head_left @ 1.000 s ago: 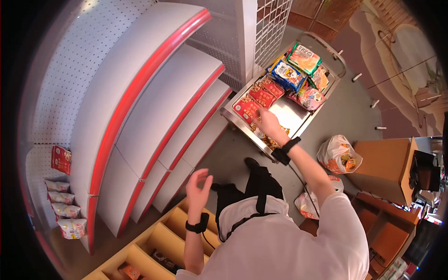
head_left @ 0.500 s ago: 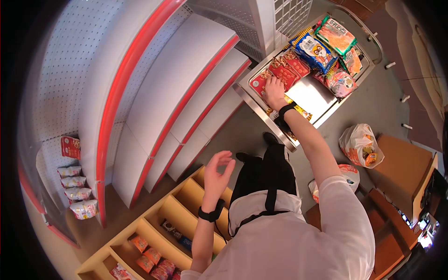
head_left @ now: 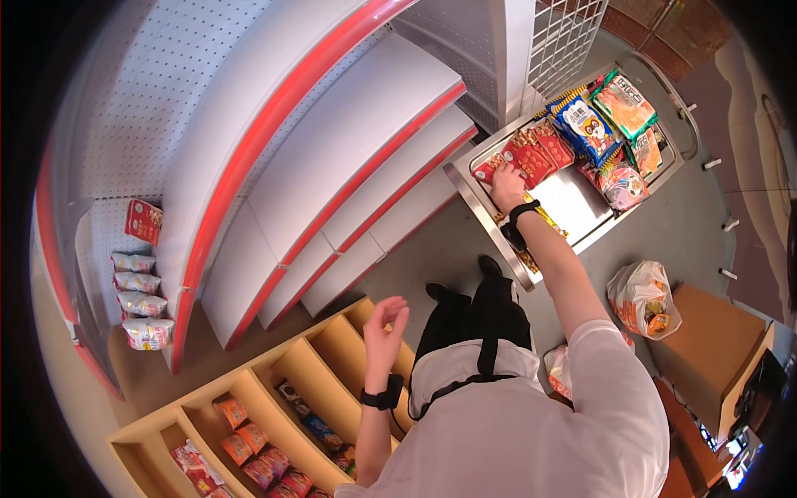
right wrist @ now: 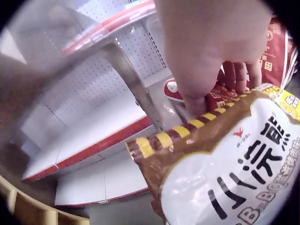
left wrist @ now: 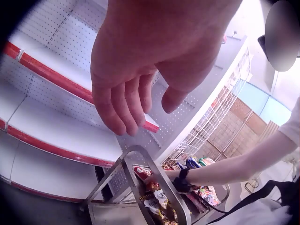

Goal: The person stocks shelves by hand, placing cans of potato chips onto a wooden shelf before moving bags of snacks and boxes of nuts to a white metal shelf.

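Note:
At the near-left corner of a metal cart [head_left: 476, 209], my right hand [head_left: 508, 187] pinches a red snack bag [head_left: 484, 169]. The right wrist view shows its thumb and curled fingers on that red bag, partly hidden behind a brown snack bag with yellow stripes [right wrist: 225, 164]. More red bags [head_left: 531, 153] lie beside it, then a blue bag [head_left: 585, 126], green-edged bags [head_left: 624, 104] and a pink bag [head_left: 624, 187]. My left hand [head_left: 383, 336] hangs in the air before my body, fingers loosely bent, holding nothing.
White shelves with red edges [head_left: 357, 149] rise on the left. A red bag [head_left: 144, 222] and several whitish packs [head_left: 143, 305] stand on one. Below is a wooden rack [head_left: 249, 390] with snacks in compartments. A plastic bag [head_left: 639, 295] and a brown cabinet [head_left: 722, 332] are at right.
My right hand has come down from above the red bags and taken hold of one. The head view has shifted, showing more of the wooden rack. My left hand stays raised and empty.

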Tool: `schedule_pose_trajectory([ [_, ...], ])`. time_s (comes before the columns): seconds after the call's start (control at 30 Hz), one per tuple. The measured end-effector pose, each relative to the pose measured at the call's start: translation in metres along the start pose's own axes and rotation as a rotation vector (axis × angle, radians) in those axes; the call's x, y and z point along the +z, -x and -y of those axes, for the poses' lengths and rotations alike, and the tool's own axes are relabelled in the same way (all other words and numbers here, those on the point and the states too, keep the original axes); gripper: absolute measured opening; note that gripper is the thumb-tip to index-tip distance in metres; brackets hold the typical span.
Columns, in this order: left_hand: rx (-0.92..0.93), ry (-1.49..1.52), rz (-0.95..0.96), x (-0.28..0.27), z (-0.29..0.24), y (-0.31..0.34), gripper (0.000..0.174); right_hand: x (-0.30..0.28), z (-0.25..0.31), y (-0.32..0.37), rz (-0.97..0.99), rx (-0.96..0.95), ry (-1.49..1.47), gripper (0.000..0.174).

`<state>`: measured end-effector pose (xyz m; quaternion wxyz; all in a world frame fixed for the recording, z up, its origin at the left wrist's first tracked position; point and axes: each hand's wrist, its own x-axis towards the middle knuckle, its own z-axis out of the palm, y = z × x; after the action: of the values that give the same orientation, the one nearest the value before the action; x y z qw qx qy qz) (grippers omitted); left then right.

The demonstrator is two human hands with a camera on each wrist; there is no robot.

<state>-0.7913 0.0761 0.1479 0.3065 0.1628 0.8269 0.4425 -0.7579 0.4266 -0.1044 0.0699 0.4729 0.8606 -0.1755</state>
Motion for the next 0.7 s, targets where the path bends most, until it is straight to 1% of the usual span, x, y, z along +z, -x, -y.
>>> schedule_pose_trajectory([
  [0.03, 0.005, -0.005, 0.0, 0.001, -0.002, 0.002, 0.022, -0.006, 0.002, 0.002, -0.001, 0.012, -0.008, 0.04],
  [0.07, 0.012, -0.008, 0.0, 0.003, -0.003, 0.003, 0.022, -0.01, 0.002, 0.0, -0.005, 0.007, -0.006, 0.04],
  [0.13, 0.021, 0.008, -0.003, 0.006, -0.001, 0.002, 0.021, -0.02, 0.002, -0.002, 0.05, 0.003, -0.137, 0.031],
  [0.17, 0.028, 0.019, -0.003, 0.007, -0.001, 0.001, 0.021, -0.027, 0.001, 0.001, 0.042, -0.046, -0.122, 0.025],
  [0.2, 0.033, 0.025, -0.008, 0.008, -0.002, 0.001, 0.021, -0.031, 0.001, 0.003, 0.036, -0.052, -0.118, 0.025],
  [0.27, 0.05, -0.014, -0.008, 0.011, -0.011, -0.002, 0.02, -0.04, 0.0, 0.003, 0.087, -0.192, -0.032, 0.023],
  [0.3, 0.054, -0.008, -0.014, 0.013, -0.014, -0.003, 0.02, -0.035, 0.0, 0.0, 0.094, -0.149, 0.003, 0.02],
  [0.33, 0.068, -0.009, -0.008, 0.015, -0.017, -0.004, 0.02, -0.035, 0.0, 0.0, 0.089, -0.155, 0.007, 0.02],
  [0.4, 0.087, -0.002, -0.006, 0.019, -0.021, -0.006, 0.02, -0.037, -0.003, 0.001, -0.011, -0.083, -0.073, 0.018],
  [0.47, 0.134, -0.007, 0.001, 0.023, -0.023, -0.01, 0.02, -0.057, -0.004, 0.008, -0.004, -0.091, -0.078, 0.017],
  [0.53, 0.148, 0.011, 0.006, 0.026, -0.021, -0.013, 0.02, -0.078, -0.008, 0.017, 0.006, -0.185, -0.09, 0.02],
  [0.57, 0.157, 0.024, 0.018, 0.029, -0.019, -0.015, 0.021, -0.086, -0.01, 0.02, -0.002, -0.189, -0.081, 0.02],
  [0.67, 0.164, 0.062, 0.041, 0.036, -0.014, -0.023, 0.021, -0.102, -0.019, 0.031, -0.099, -0.215, -0.166, 0.022],
  [0.7, 0.166, 0.075, 0.04, 0.04, -0.01, -0.028, 0.021, -0.103, -0.025, 0.033, -0.091, -0.223, -0.199, 0.024],
])
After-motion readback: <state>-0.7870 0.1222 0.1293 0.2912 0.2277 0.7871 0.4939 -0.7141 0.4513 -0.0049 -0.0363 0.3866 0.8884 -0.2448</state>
